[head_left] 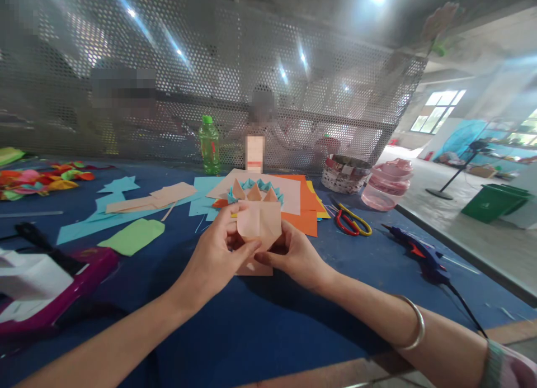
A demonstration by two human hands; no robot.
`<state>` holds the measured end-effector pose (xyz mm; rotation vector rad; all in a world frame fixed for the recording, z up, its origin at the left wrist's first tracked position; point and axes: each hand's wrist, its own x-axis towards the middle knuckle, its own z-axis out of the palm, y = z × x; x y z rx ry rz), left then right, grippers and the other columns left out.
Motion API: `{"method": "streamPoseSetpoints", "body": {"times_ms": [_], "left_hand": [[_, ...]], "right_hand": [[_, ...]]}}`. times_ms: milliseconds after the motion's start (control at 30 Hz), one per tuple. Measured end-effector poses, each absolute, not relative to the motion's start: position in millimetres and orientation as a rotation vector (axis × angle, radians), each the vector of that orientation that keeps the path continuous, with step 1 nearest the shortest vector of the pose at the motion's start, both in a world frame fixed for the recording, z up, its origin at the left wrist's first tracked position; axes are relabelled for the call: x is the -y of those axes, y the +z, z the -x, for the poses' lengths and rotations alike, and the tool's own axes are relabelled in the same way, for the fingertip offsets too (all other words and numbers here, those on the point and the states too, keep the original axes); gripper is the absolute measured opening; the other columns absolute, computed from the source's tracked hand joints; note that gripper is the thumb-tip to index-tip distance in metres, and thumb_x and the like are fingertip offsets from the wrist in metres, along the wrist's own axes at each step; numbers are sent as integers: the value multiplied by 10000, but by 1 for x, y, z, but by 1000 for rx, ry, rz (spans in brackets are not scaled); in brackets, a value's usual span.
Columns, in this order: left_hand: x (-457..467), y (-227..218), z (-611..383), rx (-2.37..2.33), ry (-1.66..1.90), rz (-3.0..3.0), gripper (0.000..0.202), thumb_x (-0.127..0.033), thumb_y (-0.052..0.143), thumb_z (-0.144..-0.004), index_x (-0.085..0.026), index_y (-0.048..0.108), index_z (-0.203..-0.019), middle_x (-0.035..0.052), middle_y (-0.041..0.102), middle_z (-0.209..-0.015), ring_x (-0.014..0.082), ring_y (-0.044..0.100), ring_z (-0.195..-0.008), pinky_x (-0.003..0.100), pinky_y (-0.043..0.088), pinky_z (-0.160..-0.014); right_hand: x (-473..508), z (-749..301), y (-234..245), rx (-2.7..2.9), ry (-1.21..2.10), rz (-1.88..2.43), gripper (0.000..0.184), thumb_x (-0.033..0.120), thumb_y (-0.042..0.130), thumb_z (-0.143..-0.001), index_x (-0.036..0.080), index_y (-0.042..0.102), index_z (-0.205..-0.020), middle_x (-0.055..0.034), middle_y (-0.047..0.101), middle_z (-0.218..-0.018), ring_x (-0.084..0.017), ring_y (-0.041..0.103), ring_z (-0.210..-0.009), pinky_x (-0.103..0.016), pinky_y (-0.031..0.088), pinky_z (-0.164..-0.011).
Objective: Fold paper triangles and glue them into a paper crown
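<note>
Both hands hold a peach-coloured folded paper piece above the blue table. My left hand pinches its left side with thumb and fingers closed. My right hand grips its lower right side; a metal bangle is on that wrist. Just beyond the paper sits a blue and peach paper crown shape on a stack of peach, orange and yellow sheets.
Red and yellow-handled scissors and a blue glue gun lie at the right. A green bottle, a woven basket and a pink container stand farther back. Paper scraps lie left. People sit behind a perforated screen.
</note>
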<state>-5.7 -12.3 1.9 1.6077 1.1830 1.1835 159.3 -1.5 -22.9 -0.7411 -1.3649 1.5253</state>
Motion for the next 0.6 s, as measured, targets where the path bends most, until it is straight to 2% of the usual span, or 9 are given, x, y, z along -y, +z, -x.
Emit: {"method": "streamPoseSetpoints", "body": {"times_ms": [200,333,467,533,600], "left_hand": [[11,6,8,-1150,1159,-1425,838,-316,772,-705,-205,319,-1401,46,761,-828,249,732,-751,332,562,-673],[10,7,7,-1088,1142,-1292,856,-349,838,-631,-186,404,-1351,63,764,-864,254,727,-796,334,566,-700],[9,7,7,-1010,1063,-1182,562,-357,840,-640,-141,632,-1115,62,761,-875,176,705,-772,253,552,-722],[8,6,8,-1031,991,-1093,410,-366,843,-637,-118,704,-933,49,749,-766,130,676,-664,201,537,-641],[8,5,9,-1053,939,-992,332,-357,849,-634,-116,725,-827,38,731,-680,103,640,-564,182,521,-565]], "right_hand": [[3,-158,-20,1343,1518,771,623,275,888,-529,198,522,-1027,-24,663,-924,-204,663,-863,-334,523,-806],[3,-159,-22,1374,1485,789,597,267,863,-562,193,516,-1041,-32,668,-938,-203,663,-858,-328,524,-786],[1,-161,-23,1436,1397,856,493,265,810,-631,182,514,-1017,-47,679,-943,-185,659,-803,-325,522,-749],[1,-161,-24,1459,1363,863,476,256,796,-645,180,513,-1020,-49,681,-957,-178,655,-803,-318,520,-743],[1,-161,-25,1469,1353,858,480,251,790,-650,181,511,-1034,-45,679,-964,-173,653,-809,-308,519,-737]]}}
